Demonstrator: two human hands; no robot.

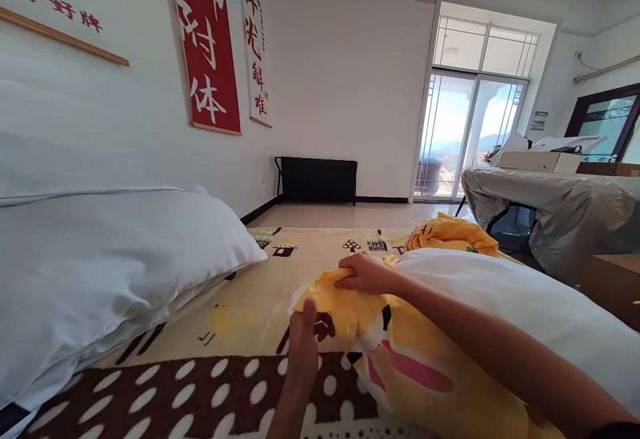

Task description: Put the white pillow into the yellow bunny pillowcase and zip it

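Observation:
A yellow pillowcase (420,352) with a cartoon print in pink, black and white lies bunched in front of me, on the near side of a plump white pillow (490,275). My right hand (367,275) reaches across the pillow and pinches the pillowcase's upper edge. Lower and to the left, my left hand (306,332) grips the corner of the same cloth, thumb up and fingers curled beneath it. How far the pillow sits inside the pillowcase is hidden by my right arm and the folds.
A large white pillow (150,259) rests at the left on a patterned blanket (200,385). Beyond the nearer pillow is a crumpled yellow cloth (450,233). A covered table (560,192) with boxes stands at the right. Against the far wall is a black folded frame (317,180).

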